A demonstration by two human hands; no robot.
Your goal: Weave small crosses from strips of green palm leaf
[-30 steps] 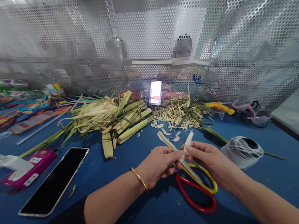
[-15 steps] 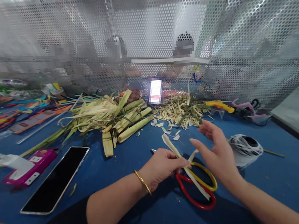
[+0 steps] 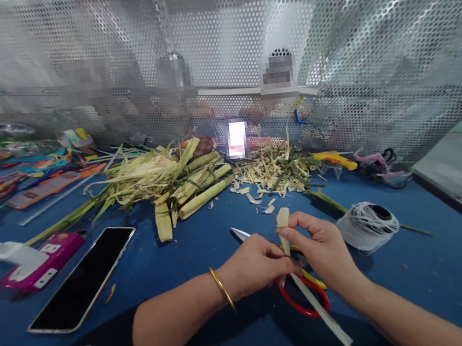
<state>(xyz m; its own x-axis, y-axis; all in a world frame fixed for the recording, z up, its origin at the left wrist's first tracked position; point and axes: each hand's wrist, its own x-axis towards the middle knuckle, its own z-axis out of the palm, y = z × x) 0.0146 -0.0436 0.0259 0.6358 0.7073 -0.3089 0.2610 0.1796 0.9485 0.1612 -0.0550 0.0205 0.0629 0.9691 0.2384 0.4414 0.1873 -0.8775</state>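
My left hand (image 3: 261,263), with a gold bangle at the wrist, pinches a pale strip of dried husk (image 3: 320,311) near its middle. One end of the strip slants down toward the front right. My right hand (image 3: 321,246) pinches the upper, wider end between thumb and fingers, just above the left hand. Beneath both hands lie scissors (image 3: 307,312) with one red and one yellow handle loop. Their blade tip pokes out left of the left hand; the pivot is hidden. A spool of white string (image 3: 369,228) stands right of my right hand.
Behind are a heap of husks and stalks (image 3: 144,176) and a pile of cut scraps (image 3: 276,171). A phone (image 3: 83,279) and a magenta power strip (image 3: 44,261) lie left. A yellow glue gun (image 3: 334,159) lies before the perforated metal screen (image 3: 216,37); people sit beyond it.
My right hand has moved left and closed on the strip's upper end. The strip now stands more upright there, and its lower end reaches farther to the front right.
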